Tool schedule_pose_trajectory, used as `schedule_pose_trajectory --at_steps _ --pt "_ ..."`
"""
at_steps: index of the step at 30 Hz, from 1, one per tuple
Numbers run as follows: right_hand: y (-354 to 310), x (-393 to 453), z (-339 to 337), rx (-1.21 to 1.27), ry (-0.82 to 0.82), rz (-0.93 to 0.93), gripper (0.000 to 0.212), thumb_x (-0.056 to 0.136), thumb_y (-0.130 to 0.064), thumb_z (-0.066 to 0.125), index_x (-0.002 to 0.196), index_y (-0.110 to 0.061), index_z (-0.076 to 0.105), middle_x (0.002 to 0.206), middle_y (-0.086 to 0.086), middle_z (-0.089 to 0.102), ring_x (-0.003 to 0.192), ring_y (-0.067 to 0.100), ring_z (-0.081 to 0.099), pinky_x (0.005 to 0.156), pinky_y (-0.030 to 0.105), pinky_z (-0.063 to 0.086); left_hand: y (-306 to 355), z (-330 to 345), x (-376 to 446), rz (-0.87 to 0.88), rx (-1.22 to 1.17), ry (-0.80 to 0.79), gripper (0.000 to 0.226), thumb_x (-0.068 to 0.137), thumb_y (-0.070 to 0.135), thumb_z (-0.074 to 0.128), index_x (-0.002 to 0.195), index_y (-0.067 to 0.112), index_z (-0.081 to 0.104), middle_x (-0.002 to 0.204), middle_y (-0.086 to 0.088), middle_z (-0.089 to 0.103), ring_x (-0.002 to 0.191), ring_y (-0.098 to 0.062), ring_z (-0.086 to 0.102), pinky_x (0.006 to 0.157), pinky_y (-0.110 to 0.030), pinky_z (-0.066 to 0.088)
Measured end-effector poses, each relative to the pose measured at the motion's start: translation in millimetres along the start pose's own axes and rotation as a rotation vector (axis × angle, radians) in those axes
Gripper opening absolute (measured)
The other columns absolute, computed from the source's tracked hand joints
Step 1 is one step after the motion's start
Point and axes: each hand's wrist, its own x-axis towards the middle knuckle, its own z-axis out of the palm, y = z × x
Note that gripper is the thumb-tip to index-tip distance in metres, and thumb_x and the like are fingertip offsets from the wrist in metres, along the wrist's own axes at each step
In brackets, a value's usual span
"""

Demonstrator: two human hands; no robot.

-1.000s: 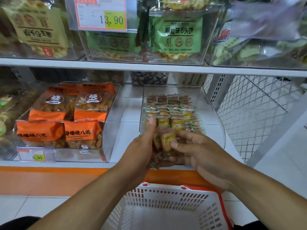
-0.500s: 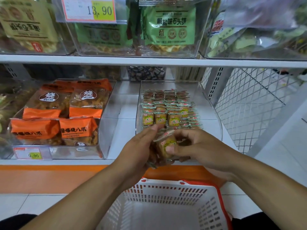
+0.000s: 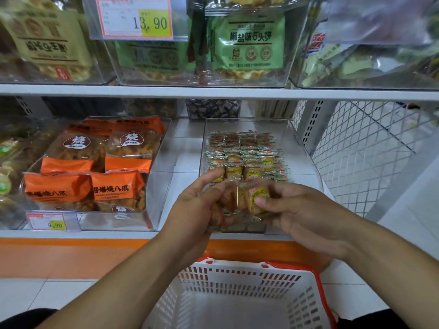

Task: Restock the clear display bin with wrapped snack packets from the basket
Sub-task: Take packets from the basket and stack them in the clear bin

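Both hands (image 3: 237,207) grip snack packets (image 3: 257,198) between them.

Small print on the price tag (image 3: 134,17) is blurred beyond reading. Basket (image 3: 240,302) cut off by the bottom edge. Left hand (image 3: 197,210) and right hand (image 3: 292,211) cover the clear bin (image 3: 306,160) front; held packets (image 3: 247,200) uncountable

Bin (image 3: 306,148) – clear glossy plastic; basket (image 3: 237,281) – white slotted plastic.
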Motion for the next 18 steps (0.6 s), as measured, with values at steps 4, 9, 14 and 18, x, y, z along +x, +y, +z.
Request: schedule_pose_trajectory --at_steps 4,9,14,18 --pt "-0.9 -1.0 0.4 -0.038 -0.057 0.026 0.05 0.079 -0.004 0.07 0.128 -0.002 0.063 0.125 0.019 0.069 0.119 0.031 0.066 0.102 0.038 0.053 4.0 -1.1 -3.2 0.009 0.004 -0.108 0.041 0.095 0.009 0.061 0.132 0.024 0.064 0.088 -0.005 0.077 0.074 -0.019 0.074 0.07 -0.042 0.063" --pt "2.2 -3.7 4.2 0.004 -0.187 0.024 0.045 0.086 0.004 0.069 0.13 -0.006 0.063 0.129 0.023 0.065 0.12 0.039 0.063 0.1 0.041 0.055 8.5 -2.1 -3.8 -0.05 0.063 -0.207 0.04 0.09 0.021 0.064 0.129 0.029 0.069 0.107 -0.019 0.075 0.076 -0.022 0.071 0.08 -0.044 0.056" --pt "8.8 -2.9 3.6 -0.297 -0.091 -0.094 0.046 0.085 -0.01 0.077 0.126 -0.027 0.067 0.124 0.005 0.071 0.116 0.022 0.067 0.093 0.035 0.055 8.3 -4.0 -2.9 -0.01 0.136 -0.043 0.03 0.107 0.026 0.048 0.128 0.026 0.068 0.108 0.001 0.079 0.087 -0.019 0.076 0.06 -0.032 0.059" --pt "9.3 -5.6 0.9 -0.991 0.034 -0.463 0.055 0.09 -0.034 0.073 0.134 -0.058 0.049 0.135 -0.028 0.055 0.126 -0.005 0.051 0.1 0.028 0.046 17.1 -11.6 -7.3 -0.282 0.194 -0.082 0.05 0.099 0.057 0.052 0.095 0.017 0.082 0.063 -0.004 0.069 0.055 -0.016 0.067 0.044 -0.024 0.045"
